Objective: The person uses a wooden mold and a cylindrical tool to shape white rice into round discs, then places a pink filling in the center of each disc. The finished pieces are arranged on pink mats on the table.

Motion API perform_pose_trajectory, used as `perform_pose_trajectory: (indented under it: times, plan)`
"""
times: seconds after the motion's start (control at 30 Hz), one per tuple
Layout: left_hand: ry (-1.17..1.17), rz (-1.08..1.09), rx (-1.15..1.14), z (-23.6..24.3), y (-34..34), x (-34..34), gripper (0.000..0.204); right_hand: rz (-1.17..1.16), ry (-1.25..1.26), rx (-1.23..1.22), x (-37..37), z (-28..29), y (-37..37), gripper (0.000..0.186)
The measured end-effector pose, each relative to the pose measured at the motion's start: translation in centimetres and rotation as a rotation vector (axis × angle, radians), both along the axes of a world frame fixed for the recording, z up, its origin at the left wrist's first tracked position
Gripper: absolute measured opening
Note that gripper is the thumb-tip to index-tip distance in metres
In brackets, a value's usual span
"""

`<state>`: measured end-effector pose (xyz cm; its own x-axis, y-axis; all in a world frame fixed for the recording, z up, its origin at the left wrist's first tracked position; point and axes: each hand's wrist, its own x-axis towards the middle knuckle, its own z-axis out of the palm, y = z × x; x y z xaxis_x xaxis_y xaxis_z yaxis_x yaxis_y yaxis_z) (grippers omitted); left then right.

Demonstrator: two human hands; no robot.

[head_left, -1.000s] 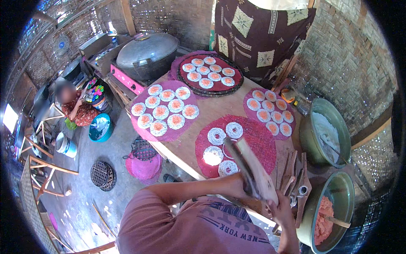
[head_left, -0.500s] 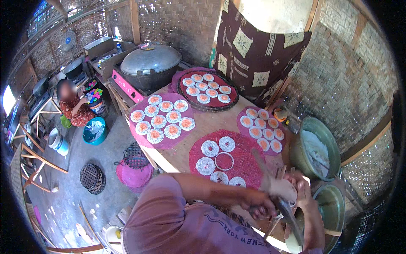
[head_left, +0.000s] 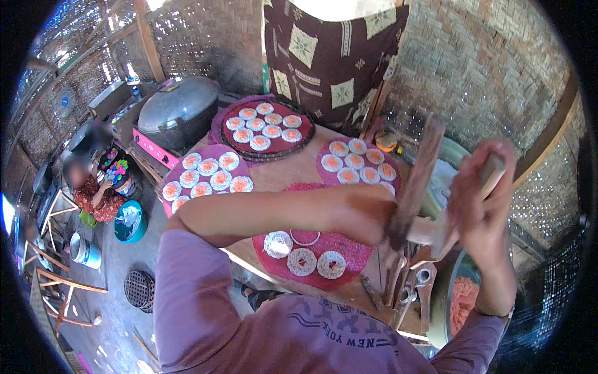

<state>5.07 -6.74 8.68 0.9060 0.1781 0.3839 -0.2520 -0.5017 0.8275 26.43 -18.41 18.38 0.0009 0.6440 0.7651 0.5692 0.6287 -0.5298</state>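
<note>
My left hand (head_left: 367, 215), blurred, is closed on a long wooden bar (head_left: 420, 174), which stands tilted upward. My right hand (head_left: 479, 187) has its fingers wrapped round a wooden handle (head_left: 492, 173), beside a pale block (head_left: 422, 230) between my hands. Below them lie wooden pieces (head_left: 423, 293) with metal fittings. On the red mat (head_left: 346, 255), partly hidden by my left arm, are several white lacy rounds (head_left: 302, 263) and a thin ring (head_left: 317, 237).
Pink mats hold orange-topped rounds (head_left: 221, 179); one sits on a woven tray (head_left: 299, 145). A lidded pot (head_left: 177, 112) is on a pink stove. Basins of white (head_left: 439, 187) and orange (head_left: 461, 299) mixture stand right. A person (head_left: 99, 202) crouches left by a teal tub (head_left: 129, 224).
Both hands have risen from low at the right to higher over the table's right side. The long bar has swung upright and the handle in my right hand is raised.
</note>
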Motion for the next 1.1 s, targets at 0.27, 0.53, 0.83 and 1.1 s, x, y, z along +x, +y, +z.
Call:
perform_pose_trajectory:
  times: [0.27,0.53,0.83,1.1]
  plan:
    - [-0.144,0.871,-0.313,-3.2,4.8,-5.5,0.032,0.011,0.773,0.121,15.8,0.5,3.7,0.006]
    - [-0.842,0.548,-0.669,2.4,3.4,5.0,0.038,0.229,1.244,0.043,7.8,-3.4,13.2,0.023]
    - [-0.864,0.824,-0.129,2.4,3.6,0.9,0.016,-0.775,-1.026,-1.051,23.3,-14.8,14.6,0.042]
    - [-0.298,0.872,-0.128,-9.1,3.6,6.8,0.038,-0.805,-0.775,-1.346,36.3,-20.7,12.2,0.055]
